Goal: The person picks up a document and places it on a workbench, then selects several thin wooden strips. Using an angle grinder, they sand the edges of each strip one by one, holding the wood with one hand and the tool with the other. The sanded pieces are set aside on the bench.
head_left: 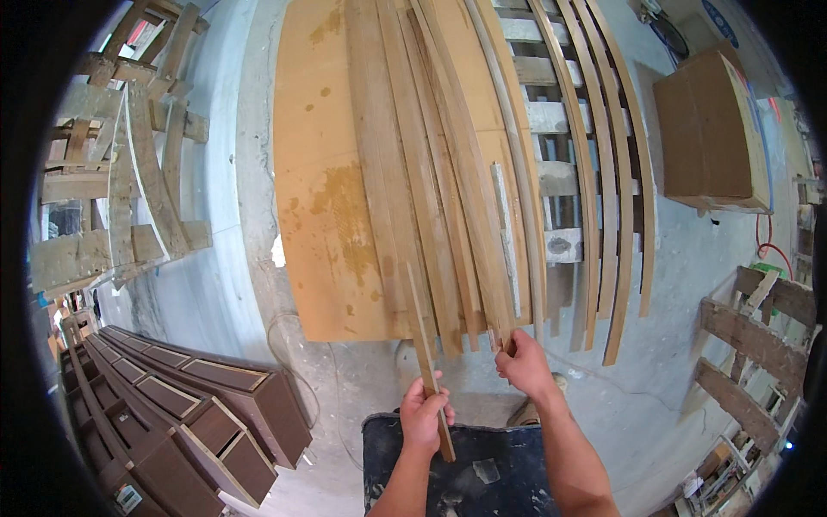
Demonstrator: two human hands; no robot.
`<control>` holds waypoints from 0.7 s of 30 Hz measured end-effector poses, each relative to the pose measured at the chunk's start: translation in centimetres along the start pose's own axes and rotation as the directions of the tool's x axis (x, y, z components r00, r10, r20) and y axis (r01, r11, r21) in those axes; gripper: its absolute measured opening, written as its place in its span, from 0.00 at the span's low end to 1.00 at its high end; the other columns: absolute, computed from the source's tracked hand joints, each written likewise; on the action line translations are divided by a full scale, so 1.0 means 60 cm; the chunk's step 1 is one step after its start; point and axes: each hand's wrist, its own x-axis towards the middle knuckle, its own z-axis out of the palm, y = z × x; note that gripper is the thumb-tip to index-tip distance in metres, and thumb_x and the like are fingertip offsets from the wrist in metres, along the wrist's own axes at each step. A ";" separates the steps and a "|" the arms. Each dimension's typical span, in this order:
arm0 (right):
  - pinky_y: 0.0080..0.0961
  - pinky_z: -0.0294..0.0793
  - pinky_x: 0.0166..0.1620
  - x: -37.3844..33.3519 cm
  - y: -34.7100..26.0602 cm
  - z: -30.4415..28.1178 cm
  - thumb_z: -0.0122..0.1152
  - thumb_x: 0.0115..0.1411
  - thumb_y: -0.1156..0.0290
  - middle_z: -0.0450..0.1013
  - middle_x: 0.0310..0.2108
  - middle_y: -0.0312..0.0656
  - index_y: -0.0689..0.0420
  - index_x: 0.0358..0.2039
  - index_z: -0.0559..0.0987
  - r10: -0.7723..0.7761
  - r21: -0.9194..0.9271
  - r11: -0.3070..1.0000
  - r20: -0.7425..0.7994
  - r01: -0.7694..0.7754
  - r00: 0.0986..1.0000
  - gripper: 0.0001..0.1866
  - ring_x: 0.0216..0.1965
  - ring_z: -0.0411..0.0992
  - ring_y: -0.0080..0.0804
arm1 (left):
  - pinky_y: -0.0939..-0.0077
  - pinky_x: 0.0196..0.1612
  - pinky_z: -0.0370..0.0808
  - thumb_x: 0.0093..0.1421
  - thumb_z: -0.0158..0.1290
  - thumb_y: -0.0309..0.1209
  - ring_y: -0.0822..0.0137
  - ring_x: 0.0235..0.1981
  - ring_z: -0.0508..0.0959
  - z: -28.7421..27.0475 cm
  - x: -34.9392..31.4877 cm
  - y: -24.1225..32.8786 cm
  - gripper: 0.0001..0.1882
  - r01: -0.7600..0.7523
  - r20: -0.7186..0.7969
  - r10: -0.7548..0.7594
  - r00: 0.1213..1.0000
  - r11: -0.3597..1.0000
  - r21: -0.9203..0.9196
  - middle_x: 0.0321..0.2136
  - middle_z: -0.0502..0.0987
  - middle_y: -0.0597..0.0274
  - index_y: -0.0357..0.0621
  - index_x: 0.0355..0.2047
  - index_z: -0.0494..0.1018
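My left hand [422, 414] is closed round a short, narrow wooden strip [419, 336], whose near end sticks out below my fingers. The strip's far end lies over the longer boards. My right hand [525, 364] is closed at the near end of a long wooden strip [472, 198], the fingers curled and partly hidden. Several other long wooden strips [372, 155] lie side by side, pointing away from me, on a tan board [320, 293] with darker wet-looking stains. A thin whitish strip [506, 241] lies just beyond my right hand.
Slatted pallet [560, 177] with more long strips [608, 258] lies to the right. Beyond stands a cardboard box [706, 138]. Brown drawer-like cabinet pieces [276, 418] are at lower left, wooden pallets [129, 181] at upper left. A dark scuffed surface [508, 457] is below my hands.
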 end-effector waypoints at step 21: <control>0.40 0.76 0.34 -0.245 0.023 -0.042 0.61 0.57 0.73 0.76 0.26 0.53 0.60 0.33 0.76 -0.185 -0.114 0.981 -0.324 0.156 0.928 0.06 0.28 0.76 0.54 | 0.68 0.19 0.73 0.57 0.49 0.19 0.66 0.19 0.74 -0.002 0.016 0.002 0.23 0.005 -0.042 -0.004 0.999 1.000 0.019 0.33 0.73 0.61 0.44 0.54 0.71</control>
